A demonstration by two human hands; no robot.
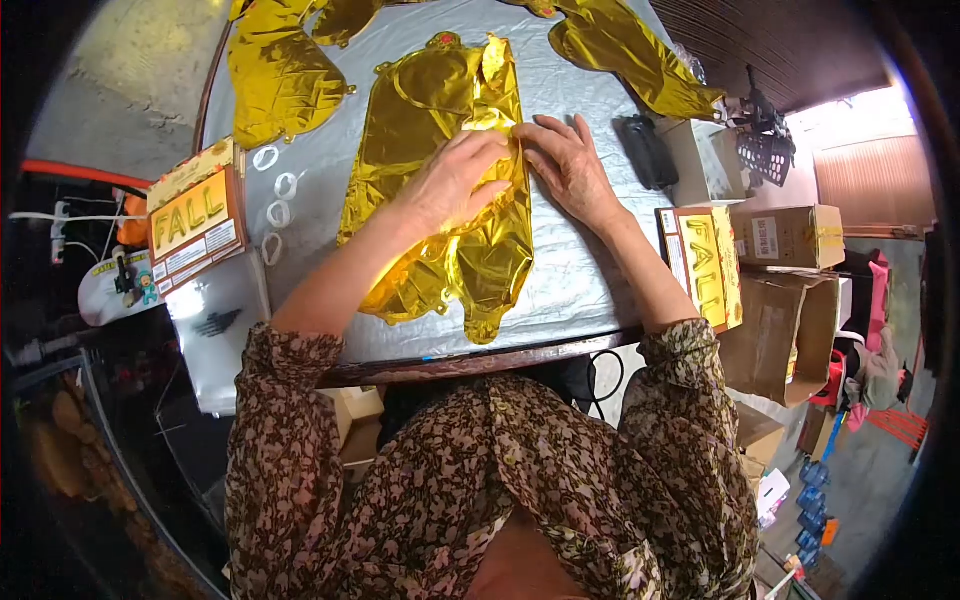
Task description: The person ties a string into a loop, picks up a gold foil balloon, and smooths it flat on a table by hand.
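Note:
A flat gold foil balloon (410, 130) lies lengthwise on the silver-covered table (590, 290) in front of me. My left hand (455, 183) rests over the middle of the foil, its fingers reaching toward the right edge and the thumb apart from them. At that same edge, my right hand (572, 168) touches the foil with thumb and forefinger, while its other fingers are spread. Whether the fingertips pinch the foil is too small to tell. Creases and a folded flap show near the top of the foil.
More gold foil pieces (285, 85) lie along the table's far side. White ribbon rings (278, 214) sit at the left. Packets marked FALL (195, 215) are at both sides. A black pouch (645, 152), a white box (705, 160) and cardboard boxes (775, 335) are at the right.

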